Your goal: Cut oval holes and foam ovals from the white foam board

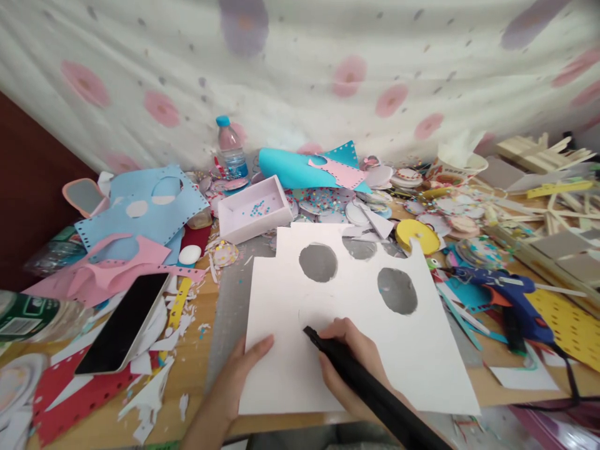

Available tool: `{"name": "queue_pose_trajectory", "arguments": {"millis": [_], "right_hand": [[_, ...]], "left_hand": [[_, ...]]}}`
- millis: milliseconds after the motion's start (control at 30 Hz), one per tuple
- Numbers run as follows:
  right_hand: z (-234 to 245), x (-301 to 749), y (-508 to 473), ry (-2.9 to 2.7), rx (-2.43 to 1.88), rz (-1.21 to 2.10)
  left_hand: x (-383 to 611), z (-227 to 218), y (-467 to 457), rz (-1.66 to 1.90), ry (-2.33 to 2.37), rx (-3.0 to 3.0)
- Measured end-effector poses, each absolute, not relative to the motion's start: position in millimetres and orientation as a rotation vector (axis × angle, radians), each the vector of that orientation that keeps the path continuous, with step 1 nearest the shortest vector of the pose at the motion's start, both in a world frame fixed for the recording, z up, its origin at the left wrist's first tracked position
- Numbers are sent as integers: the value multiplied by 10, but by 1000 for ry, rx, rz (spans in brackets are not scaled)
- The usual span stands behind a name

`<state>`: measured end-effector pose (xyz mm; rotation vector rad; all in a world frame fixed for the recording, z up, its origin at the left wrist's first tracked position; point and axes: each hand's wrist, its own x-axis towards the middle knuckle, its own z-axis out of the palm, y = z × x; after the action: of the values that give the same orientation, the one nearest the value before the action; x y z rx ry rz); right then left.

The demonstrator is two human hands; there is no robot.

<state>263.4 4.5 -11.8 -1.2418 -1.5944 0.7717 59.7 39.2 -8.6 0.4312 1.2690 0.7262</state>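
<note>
A large white sheet of board [281,375] lies before me on a grey cutting mat [229,312], with several round holes cut through its upper half. My right hand [356,353] is closed around a long, thick black pen-like tool [365,381]. Its tip rests at the lower edge of a faint circle outline [316,312] on the board; whether it is a blade or a pen I cannot tell. At the board's left edge, my left hand [239,369] holds it, thumb on top and the other fingers mostly hidden.
Left lie a phone [124,325], blue paper [154,206], red paper [70,400] and scraps. Behind stand a white box [255,209] and a water bottle [231,150]. Right are a yellow tape roll [416,237], a blue glue gun [506,287] and wooden sticks [546,150].
</note>
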Motion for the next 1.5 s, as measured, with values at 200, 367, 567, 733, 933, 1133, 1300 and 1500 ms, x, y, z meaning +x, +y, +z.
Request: {"name": "queue_pose_trajectory", "arguments": {"millis": [200,367,567,733,933,1133,1300,1500], "right_hand": [[-126,2651,75,-1667,-1257,701],[-105,2620,89,-1741,-1298,648],[-43,2576,147,-1861,-1307,604],[0,2615,235,-1950,-1261,629],[-39,2693,262,-1892,-1186,756],[-117,2721,235,-1848,-1209,794],[-104,2744,230,-1863,-1207,832],[-98,2764,238,-1854,-1192,824]], "left_hand": [[644,-101,388,774,1304,570],[652,-89,382,772,1231,628],[663,-70,383,781,1206,629],[674,-76,388,775,1211,612],[669,-110,383,769,1213,581],[686,-89,392,774,1214,571],[689,-74,397,773,1216,570],[684,-93,400,786,1206,537]]}}
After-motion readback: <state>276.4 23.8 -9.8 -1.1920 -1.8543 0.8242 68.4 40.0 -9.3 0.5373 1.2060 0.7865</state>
